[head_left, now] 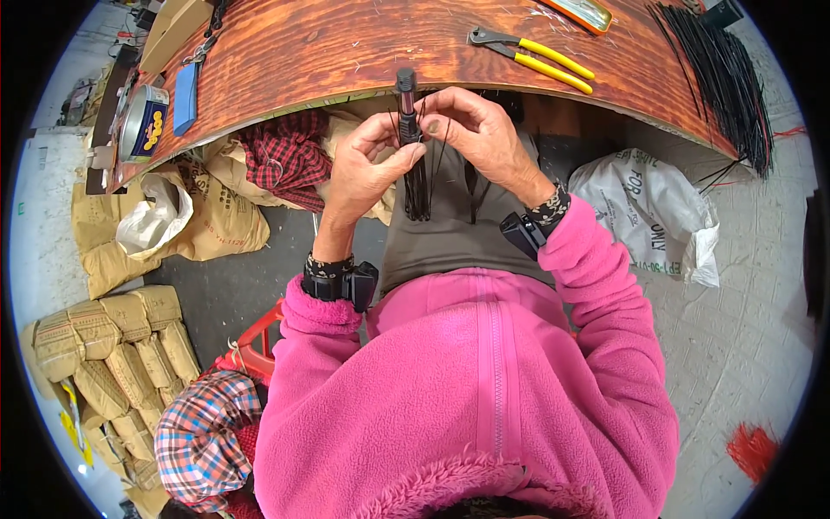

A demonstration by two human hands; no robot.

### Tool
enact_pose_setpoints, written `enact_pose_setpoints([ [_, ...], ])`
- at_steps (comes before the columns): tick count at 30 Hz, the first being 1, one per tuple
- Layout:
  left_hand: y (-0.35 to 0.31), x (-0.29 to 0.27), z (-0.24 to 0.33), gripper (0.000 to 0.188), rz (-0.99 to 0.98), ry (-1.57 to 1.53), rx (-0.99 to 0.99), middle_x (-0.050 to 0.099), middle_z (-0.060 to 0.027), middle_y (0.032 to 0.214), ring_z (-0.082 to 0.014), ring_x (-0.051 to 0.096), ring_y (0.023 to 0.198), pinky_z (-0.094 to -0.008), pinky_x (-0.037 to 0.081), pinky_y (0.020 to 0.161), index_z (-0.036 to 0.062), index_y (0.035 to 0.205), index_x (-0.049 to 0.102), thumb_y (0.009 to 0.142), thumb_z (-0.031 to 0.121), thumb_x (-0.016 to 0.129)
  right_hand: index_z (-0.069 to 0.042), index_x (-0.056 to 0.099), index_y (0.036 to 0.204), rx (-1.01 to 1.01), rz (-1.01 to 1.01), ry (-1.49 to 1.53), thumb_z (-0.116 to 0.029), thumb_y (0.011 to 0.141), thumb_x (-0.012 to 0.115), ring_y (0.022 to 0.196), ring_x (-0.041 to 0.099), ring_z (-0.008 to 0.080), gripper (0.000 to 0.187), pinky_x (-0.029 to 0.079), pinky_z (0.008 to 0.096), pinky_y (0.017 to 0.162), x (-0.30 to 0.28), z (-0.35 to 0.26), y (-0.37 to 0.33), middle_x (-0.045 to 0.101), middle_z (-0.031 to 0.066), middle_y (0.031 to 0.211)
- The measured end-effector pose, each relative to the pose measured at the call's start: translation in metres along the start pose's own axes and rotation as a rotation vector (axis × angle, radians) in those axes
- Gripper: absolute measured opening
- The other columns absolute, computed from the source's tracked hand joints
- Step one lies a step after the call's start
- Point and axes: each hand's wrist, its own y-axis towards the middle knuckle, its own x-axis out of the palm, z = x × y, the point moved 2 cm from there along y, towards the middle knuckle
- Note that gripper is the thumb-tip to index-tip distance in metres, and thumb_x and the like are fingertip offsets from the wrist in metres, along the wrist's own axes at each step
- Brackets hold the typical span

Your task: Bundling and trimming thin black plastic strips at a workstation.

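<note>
In front of my lap, just off the table's near edge, a black rod-like piece [405,91] with a ridged top stands roughly upright. I cannot make out its exact kind. My left hand [372,157] is closed on its left side, thumb and fingertips at its lower part. Pinched fingers of my right hand [480,134] meet it from the right, and thin black strands run by them. More thin black strands [418,195] hang below the piece over my lap. Where each strand is fixed is hidden by my fingers.
On the wooden table [346,52] lie yellow-handled pliers [553,67], an orange-rimmed tin [579,12], a blue block [185,99] and a round tin [143,125]. Black strands [731,82] overhang its right end. Sacks [644,208] and wrapped bundles [117,346] are on the floor.
</note>
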Motion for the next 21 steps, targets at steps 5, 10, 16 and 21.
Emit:
enact_pose_setpoints([
  [5, 0.000, 0.000, 0.000, 0.033, -0.005, 0.053, 0.009, 0.068, -0.0033, 0.106, -0.0076, 0.060, 0.096, -0.0240, 0.049, 0.088, -0.0019, 0.118, 0.062, 0.088, 0.002, 0.073, 0.003, 0.064, 0.112, -0.007, -0.004, 0.069, -0.016, 0.100, 0.062, 0.096, 0.063, 0.0115, 0.022, 0.051, 0.0268, 0.088, -0.002, 0.000, 0.002, 0.068, 0.0052, 0.104],
  [10, 0.000, 0.000, 0.000, 0.031, -0.035, 0.135, 0.050, 0.069, -0.0030, 0.104, -0.0069, 0.060, 0.091, -0.0238, 0.050, 0.083, -0.0009, 0.115, 0.064, 0.087, 0.003, 0.074, 0.004, 0.065, 0.103, -0.017, -0.013, -0.002, -0.014, 0.099, 0.062, 0.088, 0.063, 0.0096, 0.018, 0.052, 0.0258, 0.081, -0.003, 0.001, 0.005, 0.067, 0.0036, 0.095],
  [16, -0.002, 0.002, 0.002, 0.029, -0.039, 0.078, 0.026, 0.070, -0.0072, 0.109, -0.0080, 0.062, 0.093, -0.0238, 0.050, 0.084, -0.0015, 0.113, 0.062, 0.087, 0.002, 0.073, 0.003, 0.066, 0.101, -0.015, 0.055, -0.046, -0.019, 0.101, 0.059, 0.083, 0.061, 0.0082, 0.023, 0.051, 0.0242, 0.076, -0.003, 0.001, 0.003, 0.066, 0.0032, 0.092],
  [21, 0.000, -0.001, 0.007, 0.027, -0.019, -0.008, 0.007, 0.070, -0.0100, 0.113, -0.0075, 0.062, 0.095, -0.0230, 0.051, 0.085, -0.0014, 0.112, 0.061, 0.087, 0.000, 0.073, 0.002, 0.065, 0.107, 0.084, 0.110, 0.135, -0.025, 0.103, 0.056, 0.081, 0.060, 0.0080, 0.028, 0.050, 0.0228, 0.074, -0.015, 0.002, -0.001, 0.065, 0.0049, 0.098],
])
